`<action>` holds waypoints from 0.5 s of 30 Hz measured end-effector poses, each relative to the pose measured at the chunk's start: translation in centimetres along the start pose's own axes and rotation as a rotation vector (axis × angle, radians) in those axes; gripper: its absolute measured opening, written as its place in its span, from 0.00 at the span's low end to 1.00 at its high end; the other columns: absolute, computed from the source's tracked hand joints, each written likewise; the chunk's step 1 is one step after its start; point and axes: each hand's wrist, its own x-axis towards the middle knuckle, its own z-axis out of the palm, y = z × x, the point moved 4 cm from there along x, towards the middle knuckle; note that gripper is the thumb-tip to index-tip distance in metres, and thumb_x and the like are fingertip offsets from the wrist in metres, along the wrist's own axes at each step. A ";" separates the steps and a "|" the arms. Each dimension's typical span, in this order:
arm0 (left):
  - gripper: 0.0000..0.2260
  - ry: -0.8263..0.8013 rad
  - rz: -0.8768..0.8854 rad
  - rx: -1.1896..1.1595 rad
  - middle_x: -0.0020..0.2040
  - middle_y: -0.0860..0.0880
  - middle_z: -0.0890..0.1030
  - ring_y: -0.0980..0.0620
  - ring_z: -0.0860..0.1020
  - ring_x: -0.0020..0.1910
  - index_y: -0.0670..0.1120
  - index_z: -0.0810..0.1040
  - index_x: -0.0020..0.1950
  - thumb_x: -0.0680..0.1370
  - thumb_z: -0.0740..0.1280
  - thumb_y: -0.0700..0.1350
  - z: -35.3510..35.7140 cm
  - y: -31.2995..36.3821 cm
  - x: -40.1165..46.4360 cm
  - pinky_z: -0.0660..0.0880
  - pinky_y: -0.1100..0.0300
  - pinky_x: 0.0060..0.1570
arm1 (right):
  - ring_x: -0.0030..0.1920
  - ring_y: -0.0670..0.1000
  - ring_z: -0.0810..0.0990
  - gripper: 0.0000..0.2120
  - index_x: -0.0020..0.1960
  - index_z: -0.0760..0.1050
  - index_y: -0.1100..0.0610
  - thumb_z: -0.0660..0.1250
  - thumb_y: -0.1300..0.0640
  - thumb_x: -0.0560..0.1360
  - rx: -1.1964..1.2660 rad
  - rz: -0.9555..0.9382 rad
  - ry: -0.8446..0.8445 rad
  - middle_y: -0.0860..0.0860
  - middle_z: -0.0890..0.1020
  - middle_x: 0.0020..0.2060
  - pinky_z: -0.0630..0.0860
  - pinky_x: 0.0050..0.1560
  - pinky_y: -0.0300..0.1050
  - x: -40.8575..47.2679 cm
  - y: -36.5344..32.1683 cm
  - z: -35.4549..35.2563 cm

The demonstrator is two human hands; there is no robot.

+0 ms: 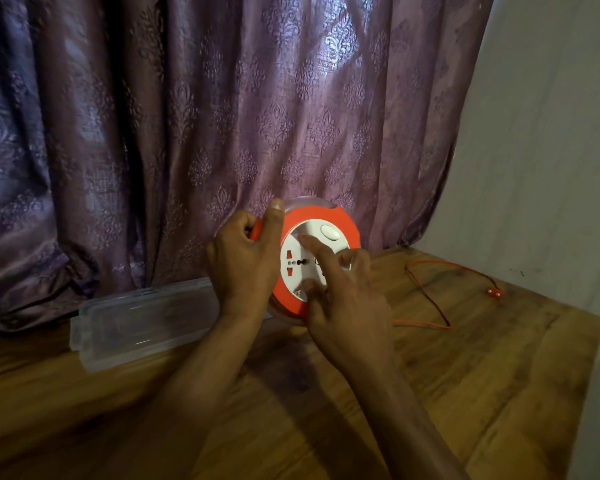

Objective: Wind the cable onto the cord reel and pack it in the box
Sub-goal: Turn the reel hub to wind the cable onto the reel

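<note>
Gripping the cord reel (317, 221) upright with our left hand (241, 263), we press our right hand's (347, 299) spread fingertips (303, 239) to its face, apparently winding in the cable (426, 291).

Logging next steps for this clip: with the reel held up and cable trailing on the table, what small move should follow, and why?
Probably turn the white hub with the right hand while the left hand steadies the cord reel: red cable and plug still lie unwound on the table.

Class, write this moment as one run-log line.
left hand grips reel rim | right hand fingers on white face | cable loose on table | box waiting
</note>
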 end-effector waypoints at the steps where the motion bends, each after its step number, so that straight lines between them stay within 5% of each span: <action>1: 0.27 0.001 -0.005 -0.004 0.25 0.50 0.69 0.47 0.69 0.30 0.42 0.67 0.30 0.74 0.62 0.64 0.0 0.0 0.0 0.69 0.53 0.36 | 0.44 0.53 0.77 0.30 0.71 0.57 0.32 0.63 0.50 0.74 0.003 0.001 0.008 0.49 0.68 0.57 0.78 0.37 0.52 0.0 0.0 0.0; 9: 0.26 -0.009 -0.048 -0.027 0.27 0.50 0.70 0.37 0.77 0.38 0.45 0.67 0.31 0.73 0.60 0.67 0.5 0.1 -0.6 0.76 0.45 0.40 | 0.42 0.52 0.79 0.26 0.71 0.60 0.36 0.58 0.35 0.74 -0.012 0.094 0.139 0.49 0.75 0.50 0.76 0.37 0.48 -0.1 0.5 -0.4; 15: 0.24 -0.003 -0.001 -0.010 0.25 0.52 0.69 0.50 0.69 0.30 0.46 0.66 0.30 0.74 0.63 0.65 0.6 0.7 -1.4 0.70 0.52 0.37 | 0.43 0.52 0.82 0.27 0.68 0.64 0.40 0.59 0.32 0.72 0.023 0.173 0.218 0.46 0.82 0.46 0.75 0.39 0.46 -0.2 1.0 -0.3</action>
